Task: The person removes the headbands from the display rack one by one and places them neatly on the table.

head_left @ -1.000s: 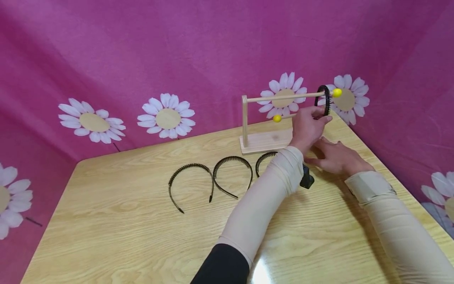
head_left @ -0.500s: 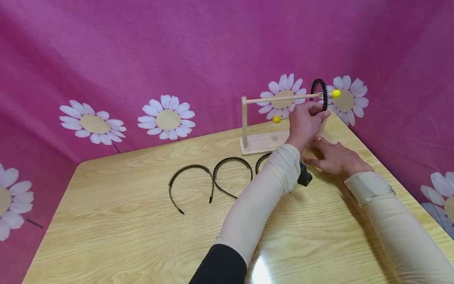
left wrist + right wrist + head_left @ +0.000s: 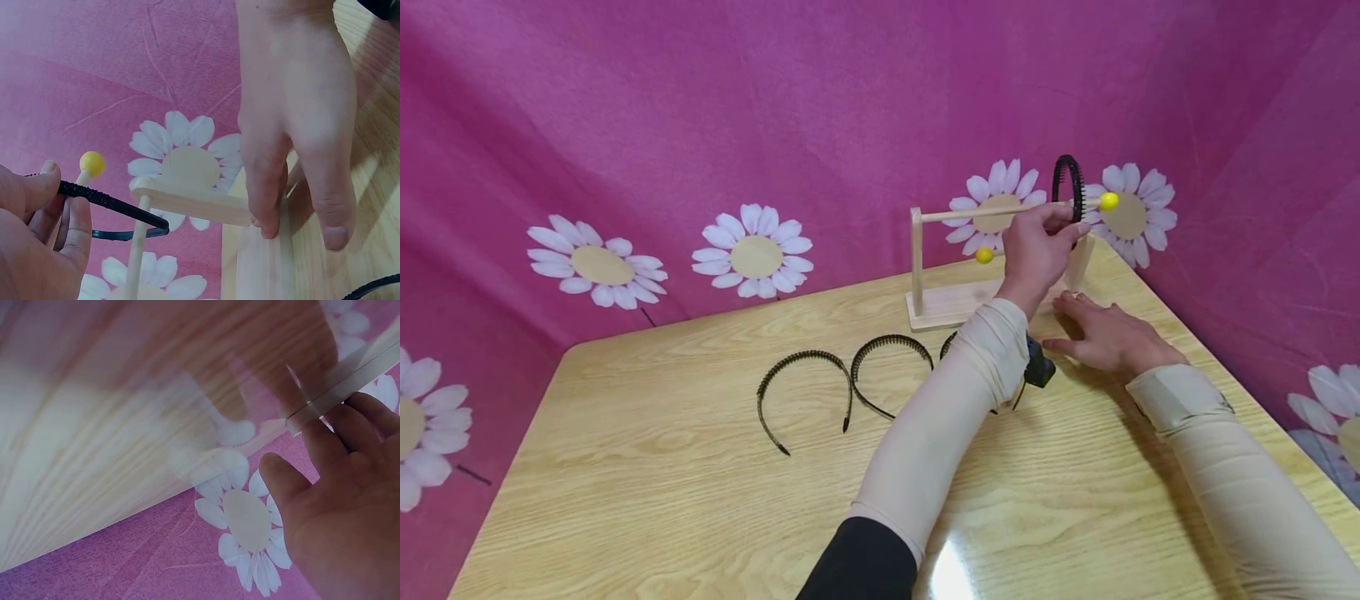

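Observation:
My left hand [image 3: 1036, 250] pinches a black toothed headband [image 3: 1078, 190] between thumb and fingers. Its arch rises above the upper rod of a wooden rack, just short of the yellow ball [image 3: 1108, 201] on the rod's right end. In the left wrist view, the headband [image 3: 119, 203] runs from the fingers past the lower rod; whether it encircles that rod I cannot tell. My right hand [image 3: 1108, 333] lies low at the right end of the rack's base [image 3: 947, 306], fingers extended. From the right wrist view, the right hand's [image 3: 350, 506] fingertips touch the base's edge.
Two more black headbands lie on the wooden table, one at left [image 3: 802, 357] and one in the middle [image 3: 891, 339]; a third is mostly hidden under the left forearm. A second yellow ball [image 3: 984, 255] tips the lower rod. Pink flowered cloth [image 3: 850, 125] hangs behind and at both sides.
The left hand and its headband have shifted a little left and upward, away from the yellow ball. The right hand stays in place at the base.

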### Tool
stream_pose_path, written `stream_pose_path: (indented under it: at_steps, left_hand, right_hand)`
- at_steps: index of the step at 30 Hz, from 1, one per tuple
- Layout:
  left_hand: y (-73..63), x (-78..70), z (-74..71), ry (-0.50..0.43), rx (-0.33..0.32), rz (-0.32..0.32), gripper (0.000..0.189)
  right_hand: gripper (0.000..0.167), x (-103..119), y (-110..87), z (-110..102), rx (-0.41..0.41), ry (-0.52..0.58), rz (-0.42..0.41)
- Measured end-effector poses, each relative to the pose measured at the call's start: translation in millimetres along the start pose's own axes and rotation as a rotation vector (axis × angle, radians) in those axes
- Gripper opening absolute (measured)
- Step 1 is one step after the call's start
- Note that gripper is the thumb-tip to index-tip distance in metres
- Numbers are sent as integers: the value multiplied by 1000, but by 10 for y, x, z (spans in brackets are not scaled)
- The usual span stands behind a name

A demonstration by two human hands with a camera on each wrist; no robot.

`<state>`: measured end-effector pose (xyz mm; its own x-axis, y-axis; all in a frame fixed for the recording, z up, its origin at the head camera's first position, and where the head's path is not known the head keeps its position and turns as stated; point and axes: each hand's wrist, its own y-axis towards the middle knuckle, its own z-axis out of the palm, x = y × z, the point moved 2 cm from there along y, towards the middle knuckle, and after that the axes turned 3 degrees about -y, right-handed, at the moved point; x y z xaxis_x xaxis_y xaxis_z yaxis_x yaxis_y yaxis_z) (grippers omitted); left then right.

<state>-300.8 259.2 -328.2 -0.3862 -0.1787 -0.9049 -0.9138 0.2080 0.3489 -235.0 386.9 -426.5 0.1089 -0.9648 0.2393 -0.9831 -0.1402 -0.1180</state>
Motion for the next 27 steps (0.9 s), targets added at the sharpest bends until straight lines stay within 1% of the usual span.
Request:
stream_pose_path:
  at_steps: [5,11,16,20,25,27]
  left_hand:
    - [-4,-44,-28,-30,5,-39,14]
    - [16,-106,-79,-29,7,-10,15]
    - [28,-140,-128,-57,-1,-24,18]
    - [36,-154,-159,-98,-6,-36,19]
    - [45,-173,-187,-121,-12,-31,18]
    - [50,-185,-199,-145,-10,-33,18]
  right_hand:
    - [89,16,1,4,11,10,7]
    - [89,13,-15,-2,-9,17,7]
    - [89,13,-15,1,2,19,5]
    - [89,12,-10,5,4,18,8]
    - [88,6,-10,-3,-1,12,10]
    - [88,7,-11,-6,4,10,11]
